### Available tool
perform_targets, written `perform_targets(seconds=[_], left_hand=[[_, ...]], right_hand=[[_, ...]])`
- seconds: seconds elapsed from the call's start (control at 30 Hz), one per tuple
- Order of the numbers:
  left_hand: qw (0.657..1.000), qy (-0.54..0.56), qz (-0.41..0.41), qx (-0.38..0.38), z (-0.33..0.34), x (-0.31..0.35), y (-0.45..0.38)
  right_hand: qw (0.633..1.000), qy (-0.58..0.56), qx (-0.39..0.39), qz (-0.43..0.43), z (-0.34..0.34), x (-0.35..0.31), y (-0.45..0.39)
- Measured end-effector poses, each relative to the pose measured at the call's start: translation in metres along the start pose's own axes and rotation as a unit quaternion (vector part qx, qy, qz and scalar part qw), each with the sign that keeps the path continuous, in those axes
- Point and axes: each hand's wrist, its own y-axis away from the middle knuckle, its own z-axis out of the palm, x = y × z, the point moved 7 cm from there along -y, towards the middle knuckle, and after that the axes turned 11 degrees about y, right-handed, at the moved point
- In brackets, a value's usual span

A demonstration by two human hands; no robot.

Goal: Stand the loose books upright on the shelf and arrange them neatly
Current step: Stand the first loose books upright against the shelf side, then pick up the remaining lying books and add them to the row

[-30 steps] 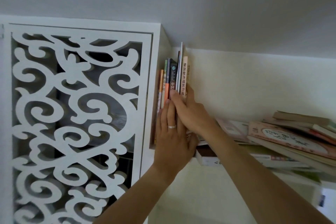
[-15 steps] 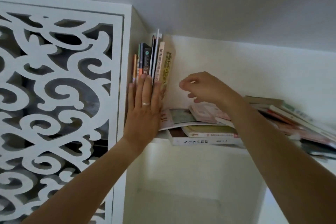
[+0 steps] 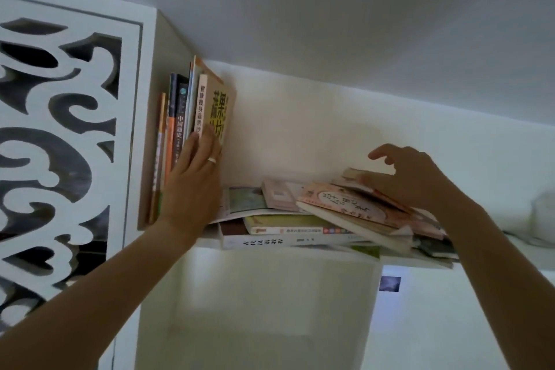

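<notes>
Head view: left hand [image 3: 192, 186] braces upright books [image 3: 192, 111] at the shelf's [image 3: 495, 263] left end with flat fingers; right hand [image 3: 411, 180], fingers loosely curled and grasping nothing, touches the flat-lying pile [image 3: 330, 219] rightward.

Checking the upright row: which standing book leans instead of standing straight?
The tan book with big yellow characters, rightmost in the row; its top tilts right while the others stand straight.

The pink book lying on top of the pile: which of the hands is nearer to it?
The right hand. It reaches over the pink book, fingers at its far edge. The left hand is well off to the left, pressed flat against the upright books.
</notes>
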Motion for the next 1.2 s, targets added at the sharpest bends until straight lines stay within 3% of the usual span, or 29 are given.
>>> perform_targets(seconds=[0.07,0.1,0.23,0.3,0.6,0.87,1.0,1.1,1.2], left_hand=[[1.0,-0.019,-0.008,-0.006,0.0,0.0,0.001],[1.0,-0.025,-0.012,-0.007,0.0,0.0,0.001],[0.998,-0.043,-0.035,-0.005,-0.005,0.0,0.0],[0.997,-0.066,-0.042,-0.012,-0.006,0.001,0.001],[0.989,-0.122,-0.052,-0.066,-0.018,0.015,0.002],[0.982,-0.174,-0.063,-0.042,-0.021,0.015,0.0],[0.985,-0.155,-0.068,-0.038,-0.019,0.012,0.002],[0.989,-0.125,-0.064,-0.039,-0.016,0.01,0.002],[0.991,-0.112,-0.064,-0.032,-0.012,0.009,0.001]], right_hand=[[0.994,-0.004,-0.111,-0.008,0.015,0.012,0.01],[0.994,-0.007,-0.111,-0.018,0.02,0.015,0.013],[0.999,0.035,0.035,-0.011,0.024,0.016,0.014],[0.996,0.044,0.072,-0.003,0.024,0.014,0.016],[0.993,0.067,0.094,-0.021,0.02,0.007,0.018],[0.987,0.072,0.126,-0.068,0.025,0.018,0.016],[0.99,0.031,0.082,-0.107,0.028,0.039,0.011],[0.996,0.017,0.035,-0.081,0.034,0.046,0.007],[0.994,0.054,0.065,-0.068,0.029,0.043,0.005]])
